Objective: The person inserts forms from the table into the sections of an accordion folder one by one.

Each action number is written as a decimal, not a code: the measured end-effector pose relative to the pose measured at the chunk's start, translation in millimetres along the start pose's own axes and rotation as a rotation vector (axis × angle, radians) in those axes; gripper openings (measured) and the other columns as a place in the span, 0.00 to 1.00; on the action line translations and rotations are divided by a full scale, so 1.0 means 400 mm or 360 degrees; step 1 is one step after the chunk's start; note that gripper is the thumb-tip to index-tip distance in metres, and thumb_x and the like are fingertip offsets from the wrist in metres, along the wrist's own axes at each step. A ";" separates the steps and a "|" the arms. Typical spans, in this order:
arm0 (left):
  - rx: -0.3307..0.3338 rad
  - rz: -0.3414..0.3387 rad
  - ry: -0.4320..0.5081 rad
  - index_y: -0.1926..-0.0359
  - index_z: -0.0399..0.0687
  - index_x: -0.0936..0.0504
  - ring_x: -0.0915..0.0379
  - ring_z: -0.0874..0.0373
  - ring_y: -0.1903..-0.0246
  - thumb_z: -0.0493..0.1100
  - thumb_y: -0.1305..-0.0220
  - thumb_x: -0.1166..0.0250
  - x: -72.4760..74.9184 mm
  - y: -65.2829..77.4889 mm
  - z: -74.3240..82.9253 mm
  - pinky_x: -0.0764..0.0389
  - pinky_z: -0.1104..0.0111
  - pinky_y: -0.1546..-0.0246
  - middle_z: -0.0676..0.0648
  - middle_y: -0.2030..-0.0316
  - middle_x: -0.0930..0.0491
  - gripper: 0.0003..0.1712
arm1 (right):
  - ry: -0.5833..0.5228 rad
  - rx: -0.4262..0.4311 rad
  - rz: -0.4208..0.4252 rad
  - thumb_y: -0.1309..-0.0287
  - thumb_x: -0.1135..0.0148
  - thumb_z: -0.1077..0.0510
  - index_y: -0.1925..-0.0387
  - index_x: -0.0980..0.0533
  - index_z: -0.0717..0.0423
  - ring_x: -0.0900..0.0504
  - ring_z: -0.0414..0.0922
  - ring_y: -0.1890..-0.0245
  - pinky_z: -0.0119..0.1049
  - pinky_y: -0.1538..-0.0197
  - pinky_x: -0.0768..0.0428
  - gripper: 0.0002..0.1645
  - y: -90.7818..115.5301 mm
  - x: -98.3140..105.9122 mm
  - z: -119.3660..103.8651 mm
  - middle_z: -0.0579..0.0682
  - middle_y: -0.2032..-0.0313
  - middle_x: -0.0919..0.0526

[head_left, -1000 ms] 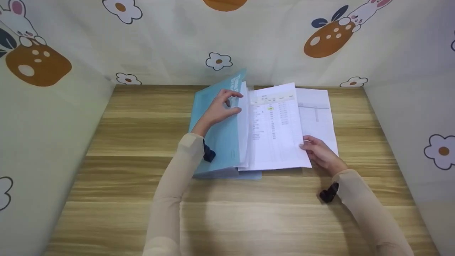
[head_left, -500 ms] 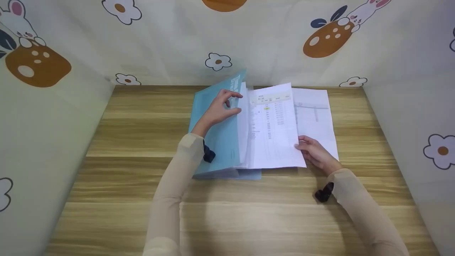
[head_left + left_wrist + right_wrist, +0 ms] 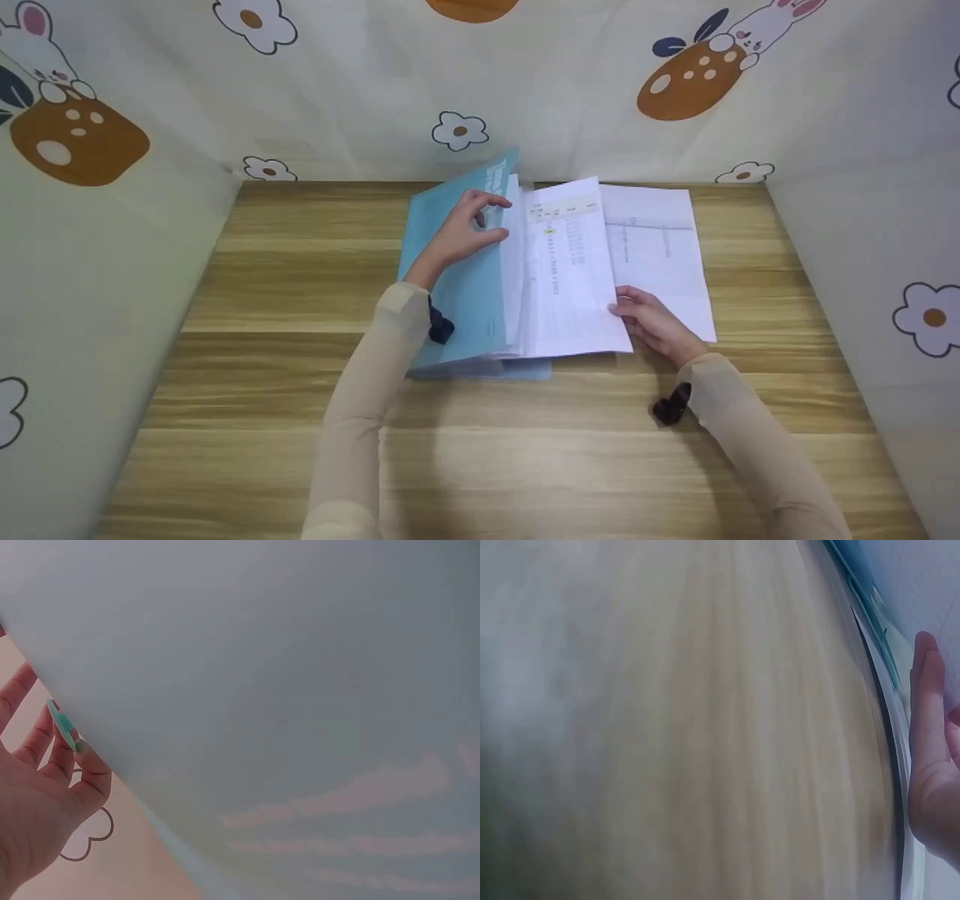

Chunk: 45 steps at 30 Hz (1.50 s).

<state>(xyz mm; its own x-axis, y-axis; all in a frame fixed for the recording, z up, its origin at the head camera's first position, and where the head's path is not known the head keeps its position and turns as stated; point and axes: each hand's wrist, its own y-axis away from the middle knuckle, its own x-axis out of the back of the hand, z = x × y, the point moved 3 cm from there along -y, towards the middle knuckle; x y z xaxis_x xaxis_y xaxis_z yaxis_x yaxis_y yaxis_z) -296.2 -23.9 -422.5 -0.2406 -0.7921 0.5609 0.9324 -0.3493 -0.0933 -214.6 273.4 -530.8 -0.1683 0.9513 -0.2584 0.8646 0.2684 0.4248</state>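
Observation:
A blue-teal folder (image 3: 461,300) with white lettering lies open at the back middle of the table, its front part raised at a slant. My left hand (image 3: 459,229) holds that raised part at its right edge, thumb and fingers bent around it; clear sleeves and white pages stand beneath. In the left wrist view, a small teal strip (image 3: 64,724) shows at the fingertips of the left hand (image 3: 52,780). My right hand (image 3: 652,322) pinches the right edge of a printed sheet (image 3: 574,300) with a yellow mark; the sheet's left side is hidden behind the sleeves.
Another printed sheet (image 3: 664,262) lies on the wooden table (image 3: 285,360), under and to the right of the first. A patterned cloth (image 3: 360,112) hangs at the back and on both sides. Each wrist carries a small black camera (image 3: 671,405).
My right hand and the printed sheet have slid steadily left, farther in among the sleeves. More of the sheet lying behind is uncovered. My left hand and the folder stay put.

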 end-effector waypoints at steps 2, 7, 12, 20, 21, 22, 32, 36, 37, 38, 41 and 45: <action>0.0002 0.0003 -0.0002 0.50 0.59 0.27 0.40 0.60 0.60 0.48 0.50 0.36 0.000 0.000 -0.001 0.32 0.70 0.63 0.54 0.52 0.38 0.23 | -0.0011 -0.0010 0.0000 0.46 0.48 0.70 0.56 0.38 0.62 0.21 0.44 0.66 0.37 0.64 0.24 0.16 -0.002 -0.007 0.001 0.50 0.66 0.22; -0.0013 0.0005 -0.0004 0.50 0.57 0.27 0.40 0.60 0.61 0.48 0.51 0.36 0.000 0.000 0.000 0.32 0.70 0.63 0.53 0.53 0.38 0.23 | 0.0005 -0.0014 -0.0017 0.46 0.49 0.71 0.56 0.38 0.61 0.22 0.44 0.66 0.37 0.64 0.24 0.16 -0.007 -0.026 0.002 0.51 0.66 0.22; -0.0059 -0.0004 0.0005 0.50 0.52 0.26 0.41 0.59 0.62 0.47 0.50 0.38 0.000 -0.003 0.001 0.35 0.69 0.63 0.51 0.54 0.37 0.23 | 0.0017 -0.0010 -0.0013 0.47 0.48 0.71 0.57 0.37 0.60 0.22 0.44 0.67 0.37 0.64 0.25 0.15 -0.013 -0.043 0.004 0.50 0.66 0.23; -0.0031 0.0007 -0.0010 0.51 0.56 0.26 0.41 0.59 0.61 0.48 0.52 0.36 0.000 -0.003 0.000 0.33 0.70 0.63 0.52 0.54 0.37 0.23 | -0.0012 -0.0019 -0.0026 0.47 0.49 0.71 0.57 0.37 0.61 0.22 0.45 0.66 0.38 0.62 0.25 0.15 -0.021 -0.071 0.010 0.51 0.66 0.22; -0.0031 0.0009 -0.0008 0.51 0.56 0.26 0.41 0.59 0.61 0.47 0.52 0.36 0.000 -0.003 0.000 0.33 0.70 0.64 0.52 0.54 0.37 0.23 | -0.0013 -0.0019 -0.0028 0.47 0.49 0.71 0.57 0.37 0.61 0.22 0.45 0.66 0.38 0.62 0.25 0.15 -0.022 -0.074 0.011 0.51 0.66 0.23; -0.0034 0.0010 -0.0008 0.51 0.56 0.26 0.41 0.59 0.61 0.47 0.52 0.36 0.000 -0.003 0.001 0.33 0.70 0.64 0.52 0.54 0.37 0.23 | -0.0016 -0.0020 -0.0030 0.47 0.49 0.71 0.57 0.37 0.61 0.22 0.45 0.66 0.38 0.62 0.25 0.15 -0.023 -0.078 0.012 0.51 0.65 0.23; -0.0026 0.0000 0.0010 0.50 0.57 0.27 0.40 0.58 0.60 0.47 0.51 0.36 -0.002 -0.003 0.000 0.33 0.68 0.62 0.52 0.53 0.38 0.23 | 0.0002 -0.0023 -0.0058 0.48 0.51 0.73 0.56 0.39 0.62 0.23 0.45 0.66 0.38 0.62 0.26 0.17 -0.028 -0.112 0.023 0.52 0.64 0.25; -0.0017 -0.0006 0.0011 0.50 0.56 0.27 0.40 0.58 0.60 0.47 0.51 0.36 -0.002 -0.002 0.000 0.33 0.69 0.62 0.52 0.53 0.38 0.24 | 0.0000 -0.0021 -0.0056 0.48 0.51 0.72 0.57 0.39 0.61 0.24 0.45 0.66 0.38 0.62 0.26 0.16 -0.028 -0.123 0.027 0.52 0.64 0.26; -0.0026 -0.0007 0.0018 0.50 0.55 0.27 0.40 0.58 0.60 0.46 0.51 0.36 -0.002 -0.002 0.000 0.33 0.68 0.62 0.52 0.53 0.38 0.24 | -0.0005 -0.0020 -0.0056 0.48 0.51 0.72 0.57 0.39 0.61 0.24 0.45 0.66 0.38 0.62 0.26 0.16 -0.028 -0.126 0.028 0.52 0.64 0.26; -0.0038 -0.0008 0.0022 0.50 0.53 0.26 0.40 0.57 0.61 0.46 0.51 0.36 -0.002 -0.003 0.001 0.33 0.68 0.62 0.51 0.53 0.38 0.23 | -0.0009 -0.0020 -0.0057 0.48 0.51 0.72 0.57 0.39 0.61 0.23 0.45 0.66 0.38 0.62 0.26 0.16 -0.028 -0.130 0.029 0.52 0.64 0.26; -0.0062 -0.0011 0.0022 0.50 0.50 0.26 0.40 0.56 0.62 0.45 0.50 0.37 -0.002 -0.005 0.004 0.35 0.67 0.62 0.50 0.54 0.37 0.23 | -0.0029 -0.0016 -0.0072 0.48 0.52 0.72 0.56 0.39 0.61 0.23 0.45 0.66 0.38 0.62 0.26 0.16 -0.029 -0.140 0.032 0.52 0.64 0.26; -0.0046 -0.0013 0.0002 0.51 0.53 0.26 0.40 0.58 0.61 0.46 0.50 0.37 -0.002 -0.004 0.005 0.34 0.69 0.62 0.51 0.54 0.37 0.23 | -0.0052 -0.0010 -0.0083 0.48 0.51 0.73 0.58 0.39 0.61 0.23 0.45 0.67 0.38 0.62 0.25 0.15 -0.029 -0.152 0.035 0.52 0.65 0.26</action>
<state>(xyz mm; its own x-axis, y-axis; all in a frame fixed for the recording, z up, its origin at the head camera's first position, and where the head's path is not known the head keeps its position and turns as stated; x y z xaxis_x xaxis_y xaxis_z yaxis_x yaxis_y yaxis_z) -296.9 -21.9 -421.1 -0.2483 -0.7900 0.5605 0.9223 -0.3698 -0.1126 -207.6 210.2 -532.2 -0.1972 0.9305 -0.3086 0.8520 0.3184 0.4155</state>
